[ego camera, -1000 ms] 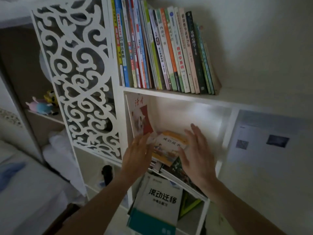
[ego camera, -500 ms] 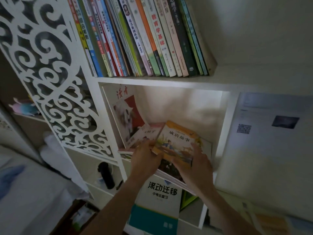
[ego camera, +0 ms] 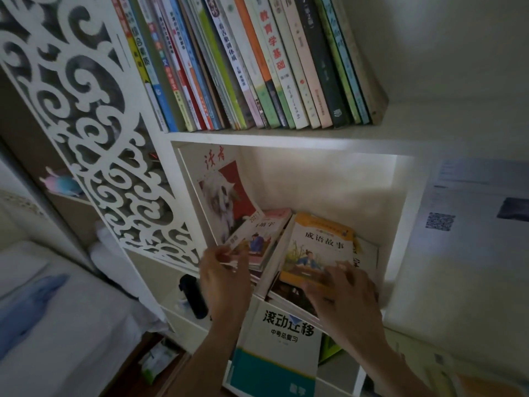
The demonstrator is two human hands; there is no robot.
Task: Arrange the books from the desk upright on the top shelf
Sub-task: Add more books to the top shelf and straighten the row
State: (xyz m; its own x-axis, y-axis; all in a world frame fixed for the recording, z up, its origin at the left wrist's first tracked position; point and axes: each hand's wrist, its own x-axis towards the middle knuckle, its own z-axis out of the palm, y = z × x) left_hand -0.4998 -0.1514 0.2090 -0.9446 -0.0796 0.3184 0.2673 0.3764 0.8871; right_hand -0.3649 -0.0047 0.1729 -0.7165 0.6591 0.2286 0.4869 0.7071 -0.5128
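Gathering step, lower centre of frame: left hand (ego camera: 226,277) pinching pink book (ego camera: 262,239), right hand (ego camera: 342,293) gripping yellow book (ego camera: 317,247) in cubby. Next: lifting to top shelf (ego camera: 415,130), upright beside row.

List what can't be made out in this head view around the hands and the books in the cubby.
- Row of upright books: tops cut off by the upper frame edge.
- Left hand: its grip on the pink book is blurred.
- Books under the yellow book: covered by it and the right hand.
- Paper's QR code: too small and dim.
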